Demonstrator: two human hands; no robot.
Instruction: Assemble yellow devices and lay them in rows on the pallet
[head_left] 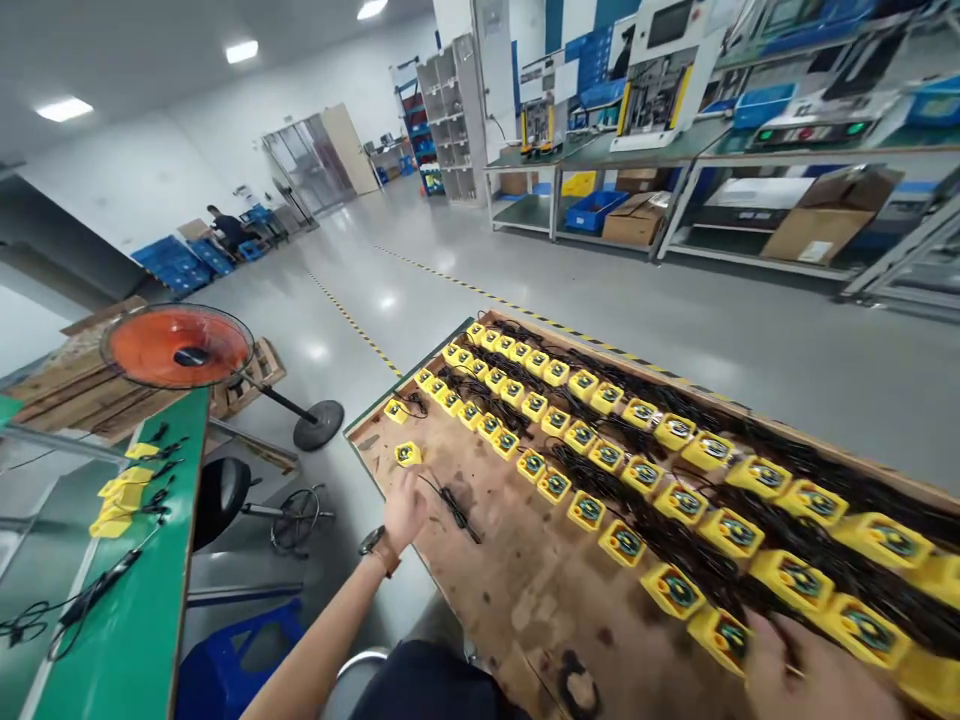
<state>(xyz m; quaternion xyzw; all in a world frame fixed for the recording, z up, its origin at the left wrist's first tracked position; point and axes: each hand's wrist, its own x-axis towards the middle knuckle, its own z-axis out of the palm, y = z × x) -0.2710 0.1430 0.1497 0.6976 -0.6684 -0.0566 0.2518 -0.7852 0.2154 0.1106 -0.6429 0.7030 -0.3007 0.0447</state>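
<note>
Your left hand (406, 510), just by a lone yellow box (407, 454) on the brown table (495, 570), you can't tell if it grips; your right hand (814, 668), blurry, beside another yellow box (720, 640), grip unclear too; black wires (600, 480) between box rows.

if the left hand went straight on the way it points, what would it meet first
Most likely the yellow housing just past the fingertips of the left hand; whether they touch it now is hard to tell.
</note>
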